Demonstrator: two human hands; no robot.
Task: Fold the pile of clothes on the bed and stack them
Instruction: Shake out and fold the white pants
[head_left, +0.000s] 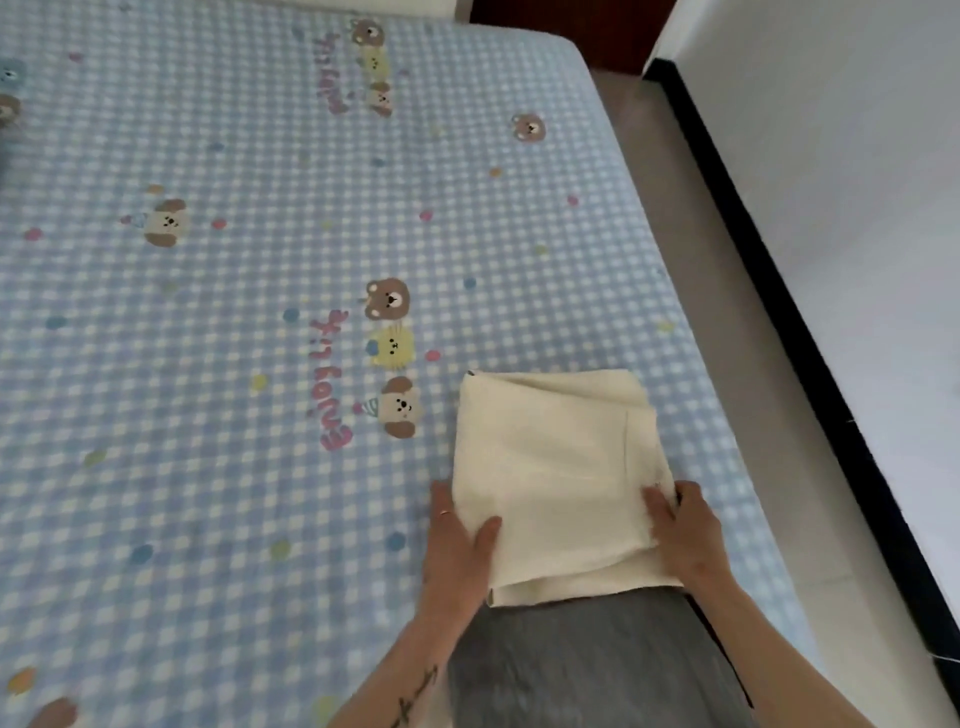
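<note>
I see the folded cloth (556, 478) near the bed (260, 260) edge, my left hand (457, 540) and right hand (685, 530) pinching its near corners. It looks soft, light; I'd keep gripping the sides.

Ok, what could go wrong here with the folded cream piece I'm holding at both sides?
1. The folded cream garment lies close to the bed edge, so a push to the right might slide it off.
2. The left hand and right hand grip only its near end; lifting could let the far layers fall open.
</note>
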